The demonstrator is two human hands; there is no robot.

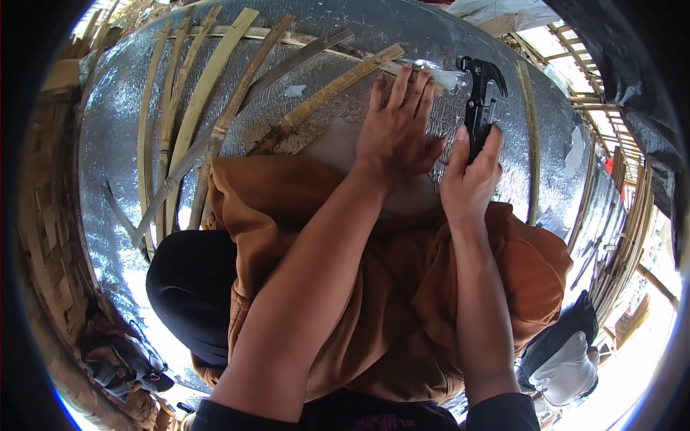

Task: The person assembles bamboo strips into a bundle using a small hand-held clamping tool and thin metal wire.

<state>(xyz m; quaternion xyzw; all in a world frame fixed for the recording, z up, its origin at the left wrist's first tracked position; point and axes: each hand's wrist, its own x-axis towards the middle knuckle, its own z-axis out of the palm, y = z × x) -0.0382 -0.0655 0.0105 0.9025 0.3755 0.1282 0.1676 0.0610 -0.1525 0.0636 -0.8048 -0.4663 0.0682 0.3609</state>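
My right hand (471, 176) is closed round a black hammer multi-tool (477, 108), its claw head pointing away from me above the silver foil sheet (359, 93). Just left of it, my left hand (397, 126) is stretched out palm down with the fingers extended. The fingertips overlap the end of a long thin bamboo strip (316, 44); whether they press on it I cannot tell. A thicker bamboo piece (345, 82) slants towards the left hand. A small crumpled clear plastic piece (449, 77) lies between that hand and the tool's head.
Several bamboo strips (205, 90) lie across the foil on the left, and a single strip (530, 136) lies at the right. Brown cloth (287, 187) covers my lap. A woven bamboo wall (47, 237) stands far left; dark bags (118, 359) sit at the lower left.
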